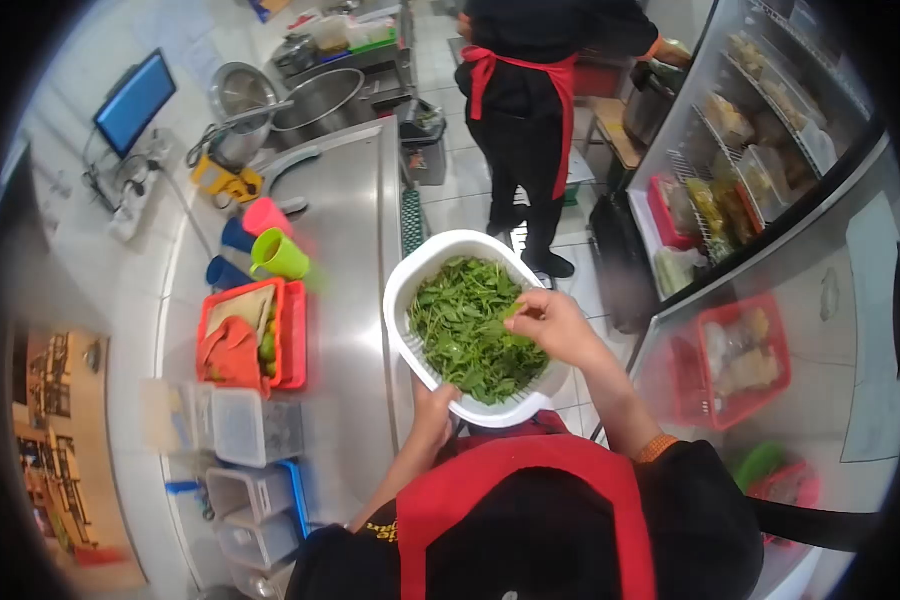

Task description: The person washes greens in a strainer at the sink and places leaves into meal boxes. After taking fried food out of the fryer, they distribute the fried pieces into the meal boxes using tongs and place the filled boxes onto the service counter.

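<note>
A white plastic basket (402, 300) full of green leafy herbs (470, 330) is in front of my body, beside the steel counter. My left hand (436, 412) grips its near left rim, fingers partly hidden beneath. Over the right side of the leaves, my right hand (558, 325) is closed in a pinch, thumb and fingertips together on a yellowish-green leaf (514, 311). Whether that leaf is loose from the pile, I cannot tell.
The steel counter (345, 250) runs along the left, with coloured cups (280, 255), a red basket (295, 330) and clear containers (255, 428). Ahead stands a person in a red apron (525, 90). An open glass-door fridge (750, 140) is on the right.
</note>
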### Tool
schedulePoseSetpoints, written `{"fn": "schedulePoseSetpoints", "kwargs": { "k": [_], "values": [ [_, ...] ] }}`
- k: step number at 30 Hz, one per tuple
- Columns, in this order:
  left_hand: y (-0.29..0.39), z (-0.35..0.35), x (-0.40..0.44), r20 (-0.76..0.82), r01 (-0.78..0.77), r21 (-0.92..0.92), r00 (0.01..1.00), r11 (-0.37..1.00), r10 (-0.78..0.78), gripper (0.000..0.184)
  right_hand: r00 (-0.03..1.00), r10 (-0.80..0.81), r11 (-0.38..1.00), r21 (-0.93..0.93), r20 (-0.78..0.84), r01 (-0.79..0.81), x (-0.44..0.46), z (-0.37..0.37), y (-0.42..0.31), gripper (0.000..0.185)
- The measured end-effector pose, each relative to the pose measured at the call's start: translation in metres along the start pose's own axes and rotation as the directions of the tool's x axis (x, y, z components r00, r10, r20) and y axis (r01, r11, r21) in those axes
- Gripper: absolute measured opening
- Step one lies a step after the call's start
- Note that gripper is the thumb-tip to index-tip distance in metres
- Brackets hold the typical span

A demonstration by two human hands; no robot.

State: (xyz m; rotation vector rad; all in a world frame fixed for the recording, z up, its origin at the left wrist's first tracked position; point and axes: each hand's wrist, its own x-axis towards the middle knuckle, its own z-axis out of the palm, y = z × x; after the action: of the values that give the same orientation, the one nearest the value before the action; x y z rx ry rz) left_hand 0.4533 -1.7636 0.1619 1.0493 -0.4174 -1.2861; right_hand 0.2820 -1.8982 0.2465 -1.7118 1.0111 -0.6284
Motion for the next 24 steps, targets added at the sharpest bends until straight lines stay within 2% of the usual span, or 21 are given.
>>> {"fn": "schedulePoseSetpoints", "kwargs": {
  "k": [1, 3, 4, 7, 10, 11, 14, 18, 20, 23, 24],
  "values": [
    [0.003, -0.002, 0.011, 0.031, 0.028, -0.013, 0.999, 1.0, -0.027, 0.079, 0.999, 0.053, 0.98, 0.19, 0.008, -0.054, 0.004, -0.006, -0.003, 0.012],
    [0.008, 0.005, 0.049, 0.014, 0.032, 0.032, 0.999, 0.999, -0.032, 0.08, 0.99, 0.132, 0.817, 0.56, 0.054, -0.139, 0.035, -0.023, -0.001, 0.011],
    [0.016, 0.008, 0.066, 0.025, 0.02, 0.035, 0.999, 0.999, -0.021, 0.08, 0.984, 0.146, 0.747, 0.641, 0.099, -0.175, 0.046, -0.03, -0.008, 0.01],
    [0.029, 0.016, 0.125, 0.051, 0.024, 0.005, 0.998, 1.0, -0.025, 0.079, 0.979, 0.131, 0.664, 0.719, 0.159, -0.206, 0.09, -0.046, -0.004, 0.008],
    [0.04, 0.027, 0.164, 0.049, 0.091, -0.028, 0.995, 0.995, -0.089, 0.077, 0.976, 0.083, 0.652, 0.73, 0.201, -0.205, 0.143, -0.063, -0.001, 0.009],
    [0.043, 0.033, 0.181, 0.009, 0.055, -0.028, 0.998, 0.998, -0.055, 0.077, 0.975, 0.053, 0.644, 0.739, 0.216, -0.199, 0.166, -0.068, 0.0, 0.009],
    [0.063, 0.052, 0.231, -0.098, -0.039, -0.036, 0.995, 0.999, 0.036, 0.076, 0.98, -0.101, 0.724, 0.688, 0.173, -0.047, 0.247, -0.081, 0.009, 0.016],
    [0.092, 0.072, 0.297, -0.151, -0.09, -0.116, 0.986, 0.989, 0.072, 0.077, 0.948, -0.084, 0.718, 0.679, 0.307, -0.156, 0.339, -0.107, -0.014, 0.031],
    [0.102, 0.075, 0.332, -0.208, -0.165, -0.121, 0.968, 0.979, 0.137, 0.075, 0.926, -0.135, 0.768, 0.628, 0.351, -0.126, 0.386, -0.114, -0.016, 0.031],
    [0.113, 0.073, 0.372, -0.326, -0.184, -0.107, 0.935, 0.977, 0.141, 0.073, 0.903, -0.178, 0.862, 0.504, 0.391, -0.049, 0.44, -0.118, -0.018, 0.025],
    [0.122, 0.074, 0.383, -0.278, -0.179, -0.157, 0.952, 0.971, 0.13, 0.07, 0.898, -0.191, 0.88, 0.475, 0.395, -0.022, 0.456, -0.117, -0.021, 0.024]
  ]
}}
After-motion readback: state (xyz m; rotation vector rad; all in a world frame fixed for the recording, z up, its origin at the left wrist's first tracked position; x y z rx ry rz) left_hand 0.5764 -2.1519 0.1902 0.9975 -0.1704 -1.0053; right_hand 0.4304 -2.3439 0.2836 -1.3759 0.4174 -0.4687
